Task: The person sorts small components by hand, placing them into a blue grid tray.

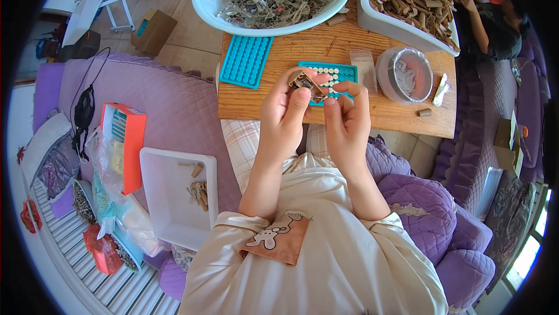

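Note:
Between the thumb and fingers of my left hand [283,111] is a small brown hollow casing [307,84], its open side facing up with dark, coil-like parts inside. My right hand [347,121] is closed in a pinch at the casing's right end; a thin, pale piece seems to be at its fingertips, too small to name. Below both hands on the wooden table lies a blue-green tray [349,71] with round white pieces in several of its pockets, partly hidden by my fingers.
A second blue-green tray [247,62] lies to the left. At the back stand a pale blue basin [204,0] of wired parts and a white bin [402,34] of brown casings. A lined tub [382,73] holds white pieces. Another white bin [152,198] rests on the sofa; a person [502,29] sits far right.

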A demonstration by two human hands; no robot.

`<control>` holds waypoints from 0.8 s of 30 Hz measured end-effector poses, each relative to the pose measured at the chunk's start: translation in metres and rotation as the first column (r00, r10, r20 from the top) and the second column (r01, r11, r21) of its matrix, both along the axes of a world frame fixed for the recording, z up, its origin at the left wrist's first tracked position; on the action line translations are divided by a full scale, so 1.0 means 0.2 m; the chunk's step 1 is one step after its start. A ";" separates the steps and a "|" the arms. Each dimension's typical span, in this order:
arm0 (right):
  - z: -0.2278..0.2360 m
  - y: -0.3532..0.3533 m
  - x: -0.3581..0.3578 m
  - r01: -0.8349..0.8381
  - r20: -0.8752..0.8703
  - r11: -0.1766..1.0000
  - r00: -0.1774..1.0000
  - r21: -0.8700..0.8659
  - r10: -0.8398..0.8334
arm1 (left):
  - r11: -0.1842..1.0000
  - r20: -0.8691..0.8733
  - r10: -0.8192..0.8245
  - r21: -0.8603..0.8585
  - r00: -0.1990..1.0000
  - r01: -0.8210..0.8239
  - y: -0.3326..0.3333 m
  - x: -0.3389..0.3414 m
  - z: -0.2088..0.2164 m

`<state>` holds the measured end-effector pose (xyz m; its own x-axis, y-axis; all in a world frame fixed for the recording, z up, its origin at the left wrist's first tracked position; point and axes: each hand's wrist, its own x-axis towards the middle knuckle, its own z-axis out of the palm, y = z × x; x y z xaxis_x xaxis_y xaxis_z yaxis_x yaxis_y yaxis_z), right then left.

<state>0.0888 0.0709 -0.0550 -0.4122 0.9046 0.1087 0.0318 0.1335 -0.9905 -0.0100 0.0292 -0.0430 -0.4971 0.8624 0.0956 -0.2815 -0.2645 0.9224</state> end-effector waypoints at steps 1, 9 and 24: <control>0.00 0.00 0.00 0.001 0.001 1.000 1.000 0.000 -0.001 | 1.000 0.068 -0.018 0.001 0.998 0.018 -0.01 0.00 0.00; 0.01 -0.01 0.01 -0.103 -0.020 0.989 0.995 -0.109 0.102 | 0.995 0.503 -0.084 0.095 0.860 0.041 -0.02 0.03 0.02; -0.37 0.49 0.18 0.096 0.411 0.976 0.895 0.197 -0.171 | 0.991 0.271 0.095 -0.119 0.958 -0.065 -0.07 0.04 -0.14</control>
<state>0.1256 0.1693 -0.1286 -0.3299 0.9381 0.1057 0.4719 0.2609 -0.8422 -0.0017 0.0143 -0.0703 -0.5587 0.8165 -0.1455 -0.5104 -0.2002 0.8363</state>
